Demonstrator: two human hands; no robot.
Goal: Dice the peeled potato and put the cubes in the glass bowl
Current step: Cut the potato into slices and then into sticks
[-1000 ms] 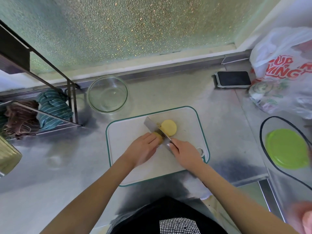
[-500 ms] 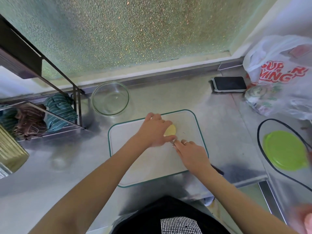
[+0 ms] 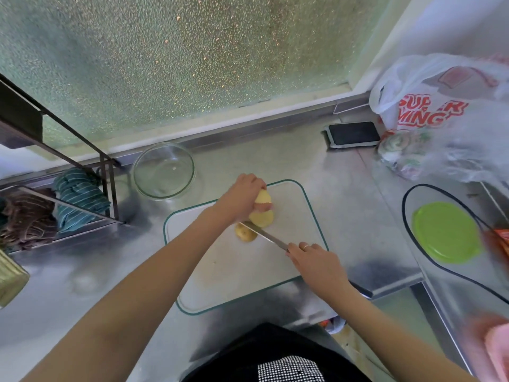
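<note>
Far left: we are looking at a rack (image 3: 82, 216) standing on the steel table (image 3: 344, 194), with a striped cloth (image 3: 80, 198) and a brown cloth (image 3: 26, 216) lying on it, well apart from the work.

Left of centre: the glass bowl (image 3: 164, 170) is sitting just beyond the cutting board (image 3: 242, 271), near its far left corner. We are judging that it is waiting there within easy reach; no cubes are lying in it.

Centre: our left hand (image 3: 242, 198) is curling its grip round the peeled potato (image 3: 263, 209), holding it down on the board, seemingly to steady it against the blade. A cut-off piece (image 3: 245, 233) is lying just beside it, on our side of the knife (image 3: 265, 235).

Right of centre: our right hand (image 3: 314, 261) is clenching its grip round the knife handle, the blade running between potato and piece. Dicing is at an early stage, we judge.

Right: a phone (image 3: 354, 133) is lying by the wall, a printed plastic bag (image 3: 440, 111) is slumping beside it, and a green lid (image 3: 444, 231) is resting nearer us, all well apart from the board.
</note>
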